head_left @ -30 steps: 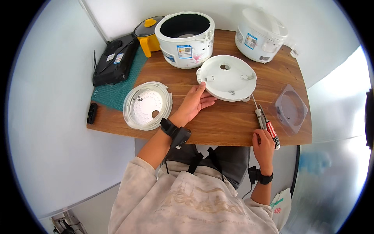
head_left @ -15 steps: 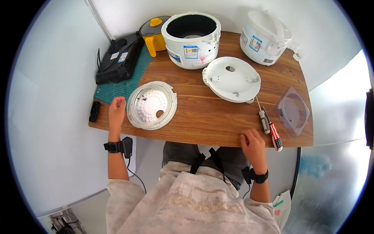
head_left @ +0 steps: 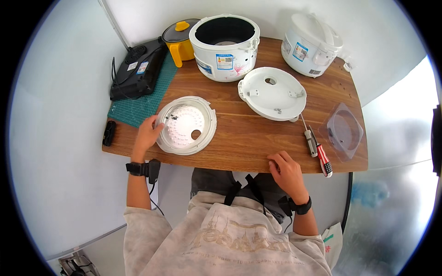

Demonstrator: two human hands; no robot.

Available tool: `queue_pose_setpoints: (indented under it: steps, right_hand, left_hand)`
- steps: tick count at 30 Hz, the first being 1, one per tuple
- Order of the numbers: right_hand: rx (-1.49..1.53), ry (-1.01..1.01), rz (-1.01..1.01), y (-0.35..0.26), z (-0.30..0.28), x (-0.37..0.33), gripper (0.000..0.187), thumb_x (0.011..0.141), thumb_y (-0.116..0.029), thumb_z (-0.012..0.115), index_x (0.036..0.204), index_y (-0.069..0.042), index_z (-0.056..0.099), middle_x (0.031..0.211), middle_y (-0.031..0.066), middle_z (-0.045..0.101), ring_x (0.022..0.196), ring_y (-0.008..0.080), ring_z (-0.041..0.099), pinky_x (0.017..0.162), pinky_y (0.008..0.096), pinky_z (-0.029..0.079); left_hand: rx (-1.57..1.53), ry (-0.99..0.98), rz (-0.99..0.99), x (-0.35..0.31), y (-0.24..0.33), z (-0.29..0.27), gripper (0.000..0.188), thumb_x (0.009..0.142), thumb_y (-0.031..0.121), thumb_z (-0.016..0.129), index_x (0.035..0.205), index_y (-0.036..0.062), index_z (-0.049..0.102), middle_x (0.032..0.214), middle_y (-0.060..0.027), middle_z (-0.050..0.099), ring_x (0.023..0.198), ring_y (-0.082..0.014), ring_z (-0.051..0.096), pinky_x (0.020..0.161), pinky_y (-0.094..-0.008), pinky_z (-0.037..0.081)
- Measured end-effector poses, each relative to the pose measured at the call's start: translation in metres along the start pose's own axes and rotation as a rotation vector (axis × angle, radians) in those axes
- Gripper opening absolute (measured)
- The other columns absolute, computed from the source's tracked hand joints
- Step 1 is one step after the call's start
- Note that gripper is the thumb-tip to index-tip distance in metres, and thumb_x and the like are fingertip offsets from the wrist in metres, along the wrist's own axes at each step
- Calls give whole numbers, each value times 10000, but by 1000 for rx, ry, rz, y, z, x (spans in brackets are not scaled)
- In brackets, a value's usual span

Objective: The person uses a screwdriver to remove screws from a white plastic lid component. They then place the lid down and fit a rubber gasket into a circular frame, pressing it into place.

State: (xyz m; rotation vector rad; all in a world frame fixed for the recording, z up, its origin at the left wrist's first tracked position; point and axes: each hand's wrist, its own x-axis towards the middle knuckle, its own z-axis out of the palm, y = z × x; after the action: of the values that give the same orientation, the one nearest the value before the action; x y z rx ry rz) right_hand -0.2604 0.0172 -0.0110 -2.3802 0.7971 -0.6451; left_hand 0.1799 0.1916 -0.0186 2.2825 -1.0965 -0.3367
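Note:
My left hand (head_left: 148, 132) is at the left rim of a round white inner lid plate (head_left: 211, 125), its fingers a little apart and touching the edge. Several small dark screws (head_left: 172, 117) lie on the plate, which has rows of bumps and one round hole. Loosely bent, the fingers of my right hand (head_left: 286, 171) rest by the table's front edge and hold nothing. Farther back, a white outer lid (head_left: 271, 99) lies with its hollow side up, several small grey parts (head_left: 277, 111) inside it.
Two screwdrivers, one grey (head_left: 311, 143) and one red-striped (head_left: 324, 162), lie right beside a clear plastic tray (head_left: 343, 149). Behind stand an open rice cooker body (head_left: 221, 66), a closed rice cooker (head_left: 306, 48) and a yellow pot (head_left: 184, 49). A black device (head_left: 138, 78) rests on the green mat (head_left: 133, 112).
My left hand has moved right onto the inner lid plate's rim, and the plate has slid slightly right. My right hand has shifted left along the table edge.

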Motion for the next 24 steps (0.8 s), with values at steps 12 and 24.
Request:
queue_pose_setpoints:
  steps: [12,24]
  right_hand:
    - [-4,5,66,4,-13,-10,117,881,-68,650,998,-66,650,928,109,623,763,351,644,658,427,536]
    - [59,45,163,8,-13,-17,137,897,-82,645,1031,-58,634,929,108,631,768,333,662,666,420,538]
  left_hand:
    - [-208,-251,100,-10,90,52,348,890,186,726,1190,18,672,1007,-135,645,851,-224,635,772,-338,523]
    - [-165,-208,316,-13,142,100,242,913,152,687,1100,-1,692,860,-127,640,722,-214,601,688,-334,499]
